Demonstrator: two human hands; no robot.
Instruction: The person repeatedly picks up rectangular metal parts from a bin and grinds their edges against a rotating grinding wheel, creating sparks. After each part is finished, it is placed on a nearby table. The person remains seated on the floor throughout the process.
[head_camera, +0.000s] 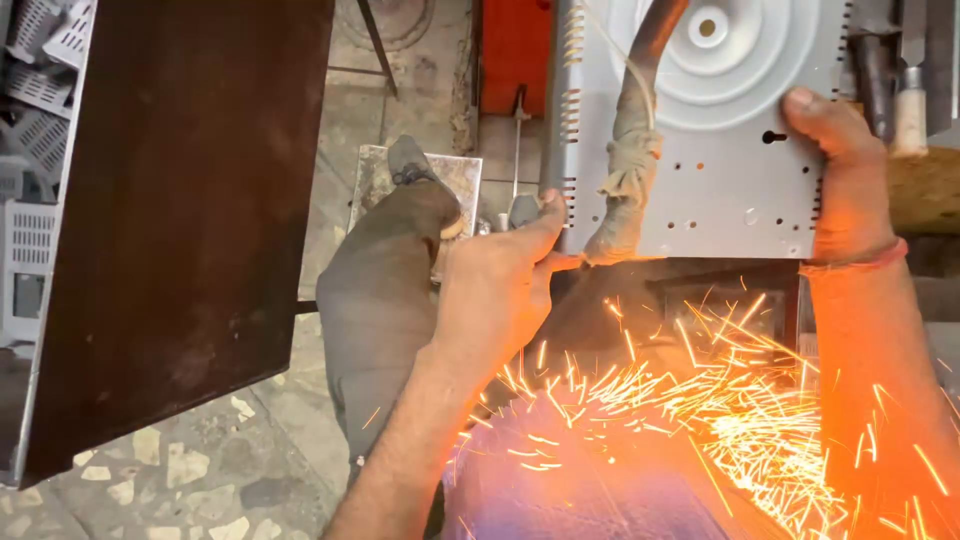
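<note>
Up close, both hands grip a pale grey metal panel (720, 150), a stamped sheet with round raised rings near its top, rows of slots along its left edge and small punched holes across its lower part. The left hand (495, 290) holds the panel's lower left corner: its fingers (535, 225) are closed together, thumb lying up along the slotted edge, the rest curled out of sight behind the sheet. The right hand (845, 185) clasps the right edge, thumb pressed flat on the front face beside a keyhole-shaped hole, the other fingers hidden behind; a red thread sits round that wrist. The panel is held upright in the upper right of the view, above a wide spray of orange sparks (720, 400) that fans out beneath its lower edge and lights both forearms orange.

A thick hose wrapped in grey cloth (630, 160) hangs down across the front of the panel, covering part of its left half and ending just beside the left thumb. The person's knee in dark trousers and a dark shoe (405, 165) show left of the left hand, over a speckled stone floor (190, 470). A large dark brown board (190, 200) fills the left side, with pale perforated crates (30, 130) behind it
</note>
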